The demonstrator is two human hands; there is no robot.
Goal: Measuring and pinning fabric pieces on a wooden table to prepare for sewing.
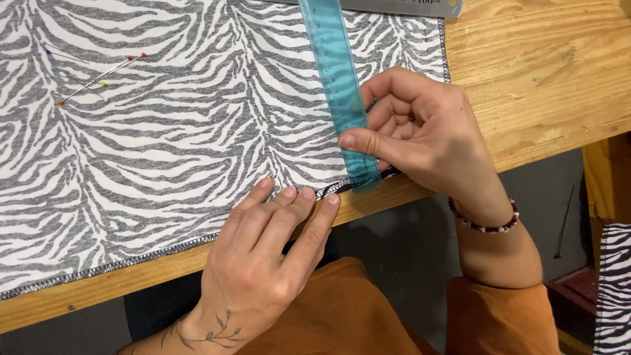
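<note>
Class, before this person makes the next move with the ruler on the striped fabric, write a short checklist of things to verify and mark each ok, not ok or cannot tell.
1. Zebra-striped fabric lies flat on the wooden table: ok, apart from a small lifted spot at the hem by the ruler's end.
2. Left hand presses the stitched hem edge with its fingertips: ok.
3. Blue ruler crosses the fabric, its end at the hem: ok.
4. Right hand pins the ruler with the thumb: ok.
5. A marking tool in the right hand's grip: cannot tell, the curled fingers hide it.
6. Loose pins lie away from both hands: ok.
</note>
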